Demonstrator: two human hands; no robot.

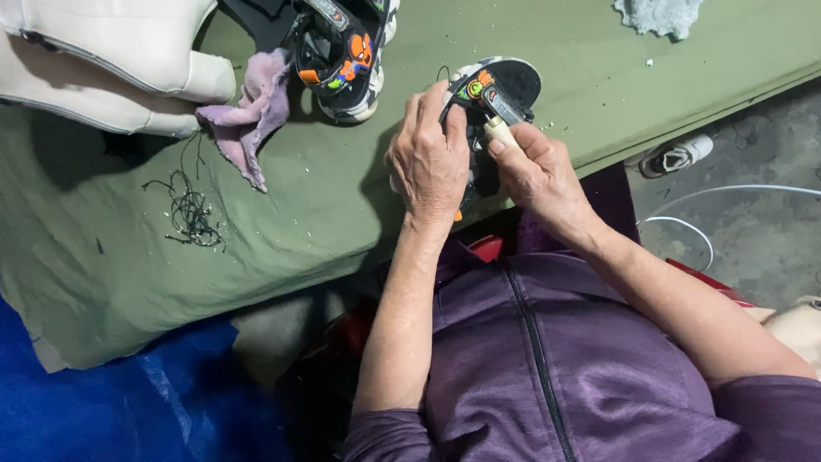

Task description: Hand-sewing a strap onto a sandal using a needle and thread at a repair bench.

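Gripping sandal (pixel 492 90) | left hand (pixel 428 162) wrapped | right hand (pixel 534 167) pinching cream tool (pixel 500 130)

The sandal (pixel 492 90) is black with orange and green patches and a pale grey sole rim; the second sandal (pixel 342 51) shows the same black with orange. The table cloth (pixel 325 188) is olive green, the rag (pixel 250 115) dusty pink, the jacket (pixel 547 359) purple, the tarp (pixel 103 402) bright blue.

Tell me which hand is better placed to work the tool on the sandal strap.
Likely the right hand: it pinches the cream-handled tool against the sandal strap. The left hand grips the sandal, steadying it.
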